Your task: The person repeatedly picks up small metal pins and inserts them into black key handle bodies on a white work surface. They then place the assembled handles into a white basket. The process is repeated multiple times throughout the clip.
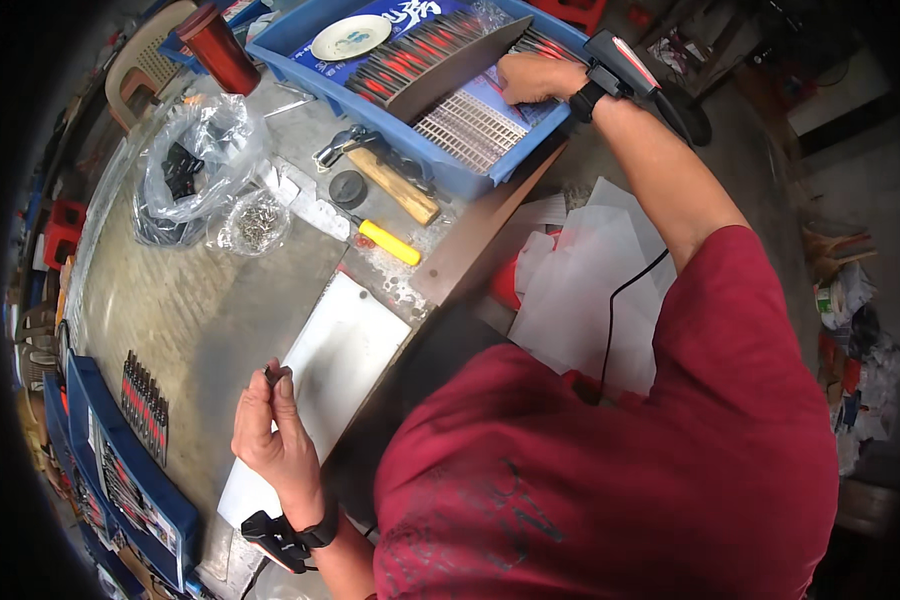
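Observation:
Above a white sheet (342, 340) on the table, my left hand (275, 435) is closed, thumb and fingertips pinching a small dark piece (277, 375) too small to name. My right hand (538, 78) reaches into a blue plastic crate (460, 178) at the far side, its fingers curled downward; whatever they grip is hidden. Beside that hand lie slim black-and-red pieces (530, 42). A brown divider strip (450, 75) separates them and a pale gridded panel (470, 130) from a longer row of similar black-and-red pieces (410, 62).
Near the crate lie a wooden-handled hammer (398, 188), a black disc (348, 189) and a yellow-handled tool (390, 243). Plastic bags (210, 140) and small metal parts (258, 222) sit left of them. Blue trays (130, 470) and a row of black-and-red pieces (145, 410) occupy the near left.

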Motion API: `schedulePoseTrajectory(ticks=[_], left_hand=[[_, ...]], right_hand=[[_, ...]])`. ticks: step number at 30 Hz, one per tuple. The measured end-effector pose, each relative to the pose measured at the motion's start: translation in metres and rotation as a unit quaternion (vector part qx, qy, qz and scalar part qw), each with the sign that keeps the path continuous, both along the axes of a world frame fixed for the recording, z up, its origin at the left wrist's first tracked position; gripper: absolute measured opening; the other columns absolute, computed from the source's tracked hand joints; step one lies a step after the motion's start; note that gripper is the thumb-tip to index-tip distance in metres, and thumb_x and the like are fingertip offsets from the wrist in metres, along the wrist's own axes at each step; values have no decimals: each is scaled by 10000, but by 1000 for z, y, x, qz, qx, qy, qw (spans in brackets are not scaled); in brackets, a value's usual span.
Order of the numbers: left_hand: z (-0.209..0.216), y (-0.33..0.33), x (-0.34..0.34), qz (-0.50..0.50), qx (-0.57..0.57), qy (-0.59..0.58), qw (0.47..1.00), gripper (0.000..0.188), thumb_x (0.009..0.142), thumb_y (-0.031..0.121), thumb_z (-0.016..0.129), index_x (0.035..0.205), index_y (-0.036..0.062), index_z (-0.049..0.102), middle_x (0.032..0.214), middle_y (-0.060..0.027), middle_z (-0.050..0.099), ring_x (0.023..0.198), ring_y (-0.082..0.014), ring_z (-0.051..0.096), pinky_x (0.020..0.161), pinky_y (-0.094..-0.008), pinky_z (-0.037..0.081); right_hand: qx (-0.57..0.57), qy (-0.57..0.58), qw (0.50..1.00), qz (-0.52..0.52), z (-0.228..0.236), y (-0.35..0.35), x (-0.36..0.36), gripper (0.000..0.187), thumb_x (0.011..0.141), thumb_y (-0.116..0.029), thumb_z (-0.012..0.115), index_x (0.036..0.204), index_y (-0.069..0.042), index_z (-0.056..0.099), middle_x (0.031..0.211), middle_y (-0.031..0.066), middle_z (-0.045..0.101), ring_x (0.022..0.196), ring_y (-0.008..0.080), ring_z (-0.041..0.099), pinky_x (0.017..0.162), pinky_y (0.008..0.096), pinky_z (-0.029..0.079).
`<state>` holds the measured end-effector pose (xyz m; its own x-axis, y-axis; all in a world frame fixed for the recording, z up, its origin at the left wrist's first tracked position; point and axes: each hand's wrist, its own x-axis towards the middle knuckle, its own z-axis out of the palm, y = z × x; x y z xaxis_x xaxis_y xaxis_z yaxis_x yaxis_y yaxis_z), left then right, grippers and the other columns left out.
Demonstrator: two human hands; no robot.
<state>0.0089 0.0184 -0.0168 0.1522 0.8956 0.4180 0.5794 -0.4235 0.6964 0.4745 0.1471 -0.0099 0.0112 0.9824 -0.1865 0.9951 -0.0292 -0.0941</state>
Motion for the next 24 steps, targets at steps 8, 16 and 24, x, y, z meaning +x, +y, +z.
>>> schedulePoseTrajectory(ticks=[8,16,24], left_hand=[[-4,-1,0,-2,3,-2,1000,193,857,-18,639,1048,-46,639,917,-147,693,786,-179,673,716,-291,539],[-7,-3,-1,-12,-19,-13,1000,218,858,-29,631,1076,-34,632,943,-148,688,809,-187,675,740,-295,545],[-8,-3,1,-12,-66,-60,996,196,881,0,617,1074,-30,633,938,-109,682,830,-155,656,760,-280,530]], right_hand=[[-48,-64,997,-9,5,4,-2,241,653,-72,581,790,108,663,821,279,648,768,369,664,674,431,508],[-23,-13,998,-53,8,2,-2,251,687,-107,562,824,72,673,857,254,661,792,353,666,668,426,505],[65,-3,998,7,36,-21,-13,199,763,-157,611,873,4,653,859,186,661,801,281,644,686,388,483]])
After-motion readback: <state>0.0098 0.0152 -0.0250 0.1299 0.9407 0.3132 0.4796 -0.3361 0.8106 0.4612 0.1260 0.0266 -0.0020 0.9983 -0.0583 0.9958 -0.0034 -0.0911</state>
